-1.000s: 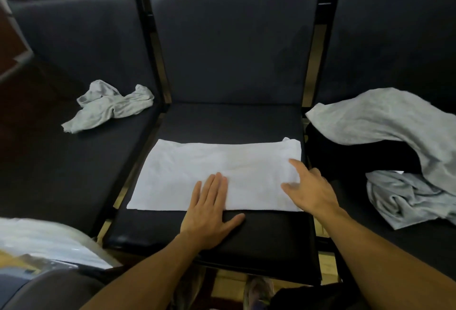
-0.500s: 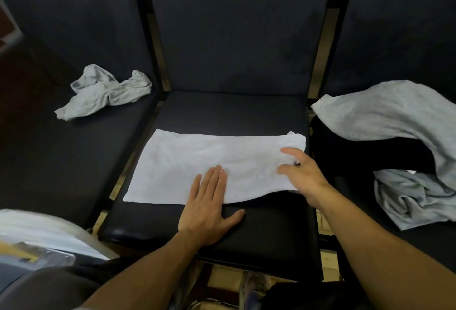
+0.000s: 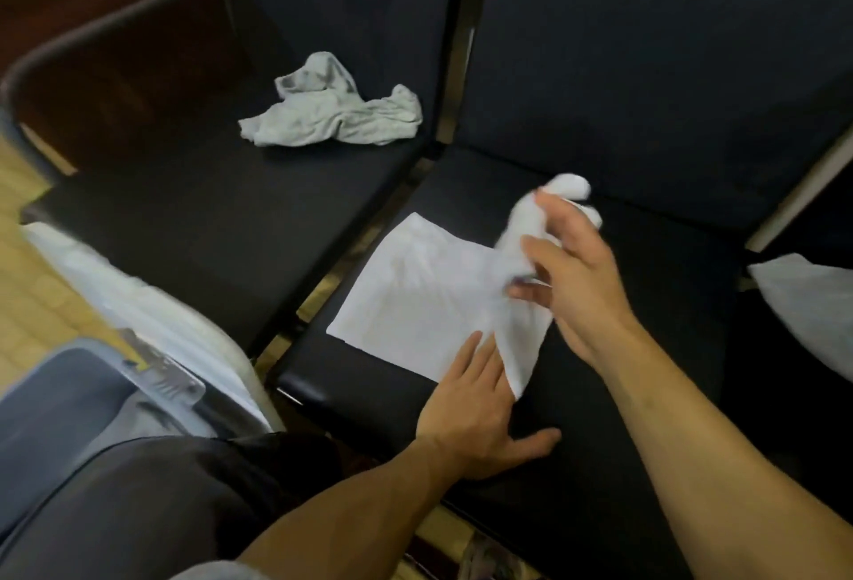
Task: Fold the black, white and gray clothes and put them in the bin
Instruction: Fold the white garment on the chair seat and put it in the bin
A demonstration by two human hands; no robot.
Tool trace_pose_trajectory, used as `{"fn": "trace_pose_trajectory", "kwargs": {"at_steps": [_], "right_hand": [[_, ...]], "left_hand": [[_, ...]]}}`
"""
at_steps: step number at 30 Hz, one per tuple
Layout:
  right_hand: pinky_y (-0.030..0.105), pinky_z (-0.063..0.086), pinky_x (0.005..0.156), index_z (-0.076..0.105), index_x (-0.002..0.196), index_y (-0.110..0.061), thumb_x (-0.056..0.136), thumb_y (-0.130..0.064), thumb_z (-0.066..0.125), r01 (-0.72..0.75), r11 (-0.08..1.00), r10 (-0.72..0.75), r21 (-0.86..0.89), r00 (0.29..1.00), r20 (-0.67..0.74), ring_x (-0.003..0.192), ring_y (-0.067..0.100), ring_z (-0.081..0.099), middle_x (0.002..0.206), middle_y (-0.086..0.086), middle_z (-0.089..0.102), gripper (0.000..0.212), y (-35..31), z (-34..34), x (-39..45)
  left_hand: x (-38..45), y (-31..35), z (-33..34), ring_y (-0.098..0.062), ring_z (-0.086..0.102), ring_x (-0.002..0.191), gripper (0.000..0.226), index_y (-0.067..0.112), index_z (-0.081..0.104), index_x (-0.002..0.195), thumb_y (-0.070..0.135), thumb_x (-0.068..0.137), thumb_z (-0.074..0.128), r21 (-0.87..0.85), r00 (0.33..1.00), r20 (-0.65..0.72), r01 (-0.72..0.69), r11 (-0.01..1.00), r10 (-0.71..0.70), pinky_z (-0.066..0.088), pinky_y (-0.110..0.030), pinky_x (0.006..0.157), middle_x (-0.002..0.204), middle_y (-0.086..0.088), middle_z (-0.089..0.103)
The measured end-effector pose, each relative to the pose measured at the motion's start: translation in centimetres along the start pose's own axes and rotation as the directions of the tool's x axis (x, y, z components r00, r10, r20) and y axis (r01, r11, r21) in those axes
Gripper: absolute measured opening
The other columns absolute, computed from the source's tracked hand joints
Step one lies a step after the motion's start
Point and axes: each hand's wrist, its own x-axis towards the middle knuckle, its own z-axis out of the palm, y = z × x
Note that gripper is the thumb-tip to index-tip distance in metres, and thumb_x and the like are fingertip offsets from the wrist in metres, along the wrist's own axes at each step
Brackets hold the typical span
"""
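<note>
The job looks early to midway, judging by what lies about. Far left of both grips, a bin (image 3: 78,399) near the floor has a white cloth draped at its rim; its contents are unclear. Up and left of the left grip, a gray garment (image 3: 332,111) lies crumpled and unfolded on the neighbouring seat. The left hand (image 3: 475,413) lies flat, fingers straight, a released grip pressing the near edge of the white garment (image 3: 415,298) on the middle seat. The right hand (image 3: 572,275) has a loose, blurred grip pinching that garment's right end, lifted toward the left grip. Right of it, another light cloth (image 3: 803,302) waits.
</note>
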Motion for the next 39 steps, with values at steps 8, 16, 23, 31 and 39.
{"fn": "trace_pose_trajectory", "kwargs": {"at_steps": [8, 16, 23, 31, 39], "right_hand": [[0.036, 0.011, 0.127, 0.026, 0.156, -0.040, 0.107, -0.026, 0.036, 0.469, 0.281, 0.061, -0.837, 0.862, 0.504, 0.154, 0.013, 0.017, 0.166, -0.012, 0.020, 0.052, 10.0, 4.5, 4.4], [0.041, -0.001, 0.124, -0.001, 0.159, -0.041, 0.107, -0.037, 0.028, 0.383, 0.105, 0.087, -0.918, 0.916, 0.392, 0.156, 0.019, -0.006, 0.169, -0.012, -0.009, 0.059, 11.0, 5.3, 4.7], [0.044, 0.039, 0.109, 0.009, 0.157, -0.045, 0.101, -0.052, 0.039, 0.015, 0.223, 0.229, -0.975, 0.971, 0.068, 0.136, 0.025, 0.028, 0.156, -0.005, 0.013, 0.064, 8.3, 1.3, 2.8], [0.037, 0.049, 0.097, 0.021, 0.157, -0.041, 0.099, -0.052, 0.047, -0.016, 0.275, 0.258, -0.961, 0.964, 0.058, 0.116, 0.026, 0.056, 0.151, -0.010, 0.023, 0.064, 7.4, -4.5, -2.6], [0.031, 0.048, 0.093, 0.037, 0.152, -0.032, 0.101, -0.043, 0.052, -0.030, 0.391, 0.126, -0.920, 0.992, 0.022, 0.121, 0.023, 0.056, 0.150, -0.006, 0.033, 0.054, 6.7, -5.2, -1.9]], "left_hand": [[0.4, -0.3, 1.3, -0.013, 0.060, 0.079, 0.089, 0.025, 0.062, 0.094, 0.088, 0.079, 0.002, -0.072, 0.999, 0.028, 0.044, 0.996, -0.042, 0.050, -0.037, 0.081, 0.087, 0.004, 0.067], [-0.3, -0.5, 0.3, -0.015, 0.060, 0.083, 0.076, 0.025, 0.058, 0.090, 0.079, 0.082, 0.004, -0.235, 0.999, -0.028, 0.010, 0.972, -0.017, 0.040, -0.031, 0.082, 0.089, 0.002, 0.068], [-4.0, -3.0, -3.3, 0.005, 0.060, 0.088, 0.012, 0.033, 0.063, 0.096, 0.045, 0.096, 0.064, -0.590, 0.995, -0.050, 0.036, 0.806, -0.081, 0.047, -0.014, 0.080, 0.090, 0.023, 0.064], [-2.0, -5.0, -7.2, -0.005, 0.059, 0.088, 0.034, 0.017, 0.060, 0.106, 0.047, 0.092, 0.069, -0.761, 0.829, 0.207, 0.470, 0.447, -0.520, 0.046, -0.024, 0.066, 0.101, 0.007, 0.062], [2.5, -5.1, -8.0, -0.029, 0.069, 0.092, 0.024, 0.003, 0.065, 0.101, 0.027, 0.098, 0.062, -0.755, 0.849, 0.077, 0.393, 0.526, -0.524, 0.060, -0.045, 0.081, 0.097, -0.005, 0.070]]}}
